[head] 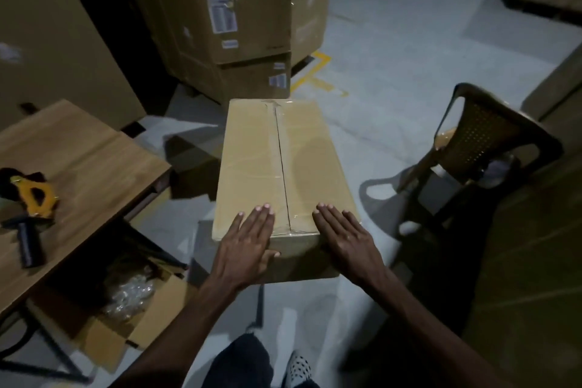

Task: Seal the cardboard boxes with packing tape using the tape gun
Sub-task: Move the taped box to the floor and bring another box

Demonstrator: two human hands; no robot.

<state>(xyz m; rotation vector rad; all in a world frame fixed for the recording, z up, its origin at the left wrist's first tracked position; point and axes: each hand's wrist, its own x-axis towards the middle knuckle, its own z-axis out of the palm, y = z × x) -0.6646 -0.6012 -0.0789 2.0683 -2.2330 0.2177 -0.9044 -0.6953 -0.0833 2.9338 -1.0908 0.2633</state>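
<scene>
The box (pixel 283 167) sits on another carton right in front of the person, just right of the desk (pixel 94 161). Clear tape (pixel 277 142) already runs down its centre seam, shiny and a bit wrinkled, so this one looks close to done.

What could go wrong, I'd say: those wrinkles near the far end could lift if they don't get rubbed down, and the strip over the near edge might peel if it only caught the top. The box also overhangs whatever it rests on, so a hard push at the near end could tip or slide it.

Hands: left hand (pixel 248 239) lies flat on the near end of the box, left of the seam, fingers straight and together, thumb hooked over the front edge. Right hand (pixel 343 233) mirrors it right of the seam, fingers straight. Neither grip has hold of anything, just pressing.

The tape gun (pixel 31 205) lies on the desk, well left of the box, untouched.
</scene>
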